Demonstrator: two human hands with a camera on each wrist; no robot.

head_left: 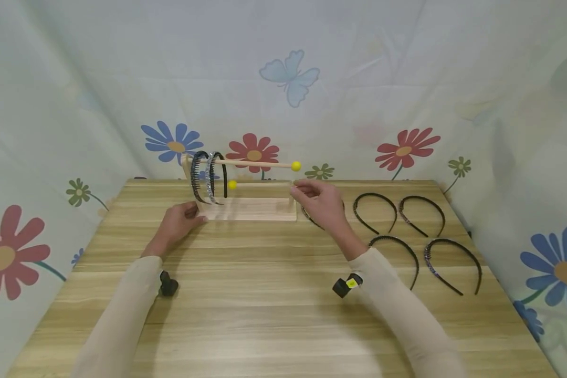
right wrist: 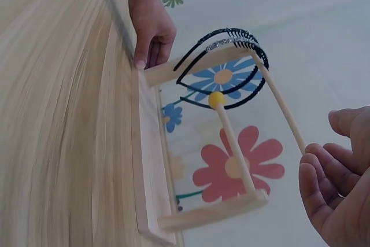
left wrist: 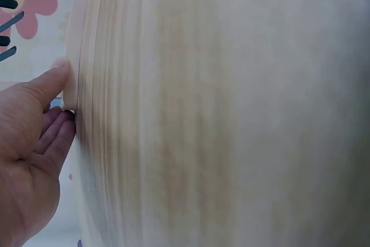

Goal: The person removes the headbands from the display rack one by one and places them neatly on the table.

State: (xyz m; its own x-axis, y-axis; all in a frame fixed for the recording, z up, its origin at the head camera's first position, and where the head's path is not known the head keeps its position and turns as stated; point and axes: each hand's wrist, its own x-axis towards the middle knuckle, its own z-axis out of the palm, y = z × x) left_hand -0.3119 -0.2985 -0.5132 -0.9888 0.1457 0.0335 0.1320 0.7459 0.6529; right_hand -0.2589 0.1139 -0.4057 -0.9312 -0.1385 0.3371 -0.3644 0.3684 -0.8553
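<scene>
A wooden stand (head_left: 250,211) with two rods, each tipped with a yellow ball, stands at the back of the table. Two headbands hang on its upper rod near the left end: a black toothed headband (head_left: 195,181) and a silver glittery headband (head_left: 209,176). My left hand (head_left: 178,220) grips the left corner of the stand's base, thumb against the front edge. Beside the stand's right post is my right hand (right wrist: 341,180), thumb and fingers apart with nothing between them. In the right wrist view its fingers hide the upper rod's end.
Several headbands lie on the table at the right, among them a plain black headband (head_left: 375,195) and a jewelled headband (head_left: 430,262). Another headband (head_left: 313,219) is partly hidden behind my right hand. A flowered cloth (head_left: 208,94) surrounds the table (head_left: 245,304).
</scene>
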